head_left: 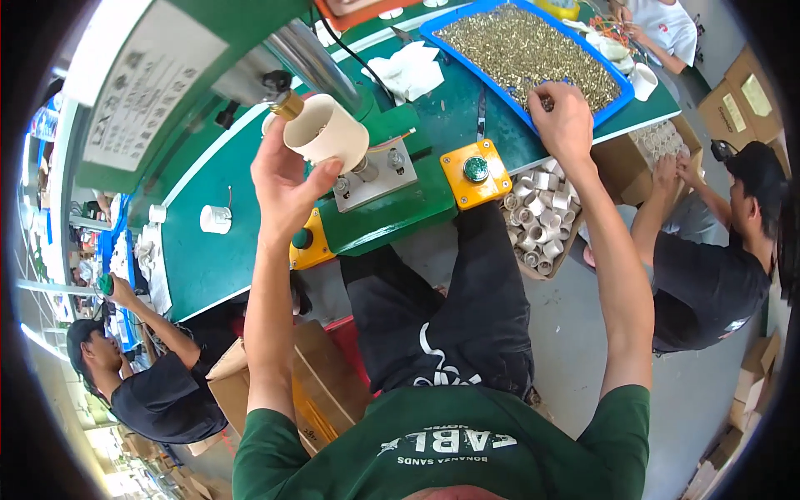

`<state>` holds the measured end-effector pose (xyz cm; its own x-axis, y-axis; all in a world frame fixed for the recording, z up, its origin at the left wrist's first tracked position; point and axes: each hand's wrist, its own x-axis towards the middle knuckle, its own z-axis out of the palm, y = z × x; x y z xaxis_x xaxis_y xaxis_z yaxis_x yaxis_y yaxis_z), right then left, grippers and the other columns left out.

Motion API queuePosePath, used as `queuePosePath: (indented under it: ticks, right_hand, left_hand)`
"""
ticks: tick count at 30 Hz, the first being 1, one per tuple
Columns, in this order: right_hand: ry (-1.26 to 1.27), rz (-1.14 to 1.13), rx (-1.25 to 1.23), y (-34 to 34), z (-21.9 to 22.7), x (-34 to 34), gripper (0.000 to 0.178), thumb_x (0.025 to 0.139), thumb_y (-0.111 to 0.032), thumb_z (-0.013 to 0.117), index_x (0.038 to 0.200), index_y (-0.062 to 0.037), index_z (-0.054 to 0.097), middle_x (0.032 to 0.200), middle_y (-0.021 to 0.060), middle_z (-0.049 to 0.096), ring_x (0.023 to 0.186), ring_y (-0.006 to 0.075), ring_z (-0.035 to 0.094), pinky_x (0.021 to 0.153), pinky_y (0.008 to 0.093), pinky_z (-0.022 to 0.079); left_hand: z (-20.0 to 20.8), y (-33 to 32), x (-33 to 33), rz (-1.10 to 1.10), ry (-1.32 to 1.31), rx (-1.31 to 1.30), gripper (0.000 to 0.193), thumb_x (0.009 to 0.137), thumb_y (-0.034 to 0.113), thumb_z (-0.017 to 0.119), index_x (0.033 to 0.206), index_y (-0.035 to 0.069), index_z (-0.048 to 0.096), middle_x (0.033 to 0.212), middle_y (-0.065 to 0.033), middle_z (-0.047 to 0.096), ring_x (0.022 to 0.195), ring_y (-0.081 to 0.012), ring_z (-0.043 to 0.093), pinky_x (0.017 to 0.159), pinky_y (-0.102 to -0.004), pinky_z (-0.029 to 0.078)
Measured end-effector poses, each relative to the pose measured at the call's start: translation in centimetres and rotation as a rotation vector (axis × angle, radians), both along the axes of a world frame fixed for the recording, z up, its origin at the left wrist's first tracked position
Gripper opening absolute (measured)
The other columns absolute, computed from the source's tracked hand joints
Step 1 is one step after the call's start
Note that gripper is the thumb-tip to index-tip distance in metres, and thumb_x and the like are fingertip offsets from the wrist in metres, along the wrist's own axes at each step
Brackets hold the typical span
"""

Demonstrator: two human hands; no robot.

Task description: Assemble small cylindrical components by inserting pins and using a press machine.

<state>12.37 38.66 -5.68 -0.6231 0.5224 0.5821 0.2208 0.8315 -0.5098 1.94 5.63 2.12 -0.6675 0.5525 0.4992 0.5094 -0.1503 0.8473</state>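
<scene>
My left hand (283,183) grips a white cylindrical plastic cup (343,137), fingers wrapped round its side and the thumb below. It is tilted, its mouth beside the brass tip (288,105) of a green bench press. Below the cup, a metal fixture plate (392,171) with upright pins sits on the press's green base (392,218). My right hand (567,121) reaches to the near edge of a blue tray (615,108) heaped with small brass pieces (517,50). Its fingers are curled together at the heap; what they pinch, if anything, is hidden.
Yellow button boxes (492,190) flank the press base. A carton of white cups (546,221) stands below the bench's right side. A single white cup (215,219) sits on the left bench, a white cloth (408,71) behind the press. Other people work at left, right and far right.
</scene>
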Motion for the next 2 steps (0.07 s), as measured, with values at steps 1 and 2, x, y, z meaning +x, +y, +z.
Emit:
queuePosePath:
  ticks: [1, 2]
  right_hand:
    - [0.003, 0.01, -0.002, 0.14, 0.17, -0.14, 0.013, 0.077, -0.018, 0.066, 0.076, -0.0051, 0.068, 0.079, 0.013, 0.065, 0.082, 0.0307, 0.061, 0.073, 0.0425, 0.049]
    - [-0.01, 0.008, -0.016, 0.15, 0.24, -0.24, 0.014, 0.077, -0.019, 0.066, 0.078, -0.005, 0.069, 0.081, 0.0128, 0.066, 0.084, 0.0302, 0.061, 0.075, 0.0414, 0.05]
  left_hand:
    - [-0.33, -0.26, -0.46, -0.028, -0.028, 0.013, 0.074, 0.071, 0.008, 0.079, 0.135, -0.003, 0.041, 0.127, -0.0089, 0.052, 0.116, -0.0194, 0.051, 0.101, -0.0342, 0.038]
    - [0.07, -0.26, 0.06, -0.018, -0.003, -0.01, 0.073, 0.072, 0.008, 0.078, 0.135, -0.002, 0.041, 0.131, -0.0093, 0.049, 0.118, -0.0192, 0.049, 0.103, -0.0343, 0.036]
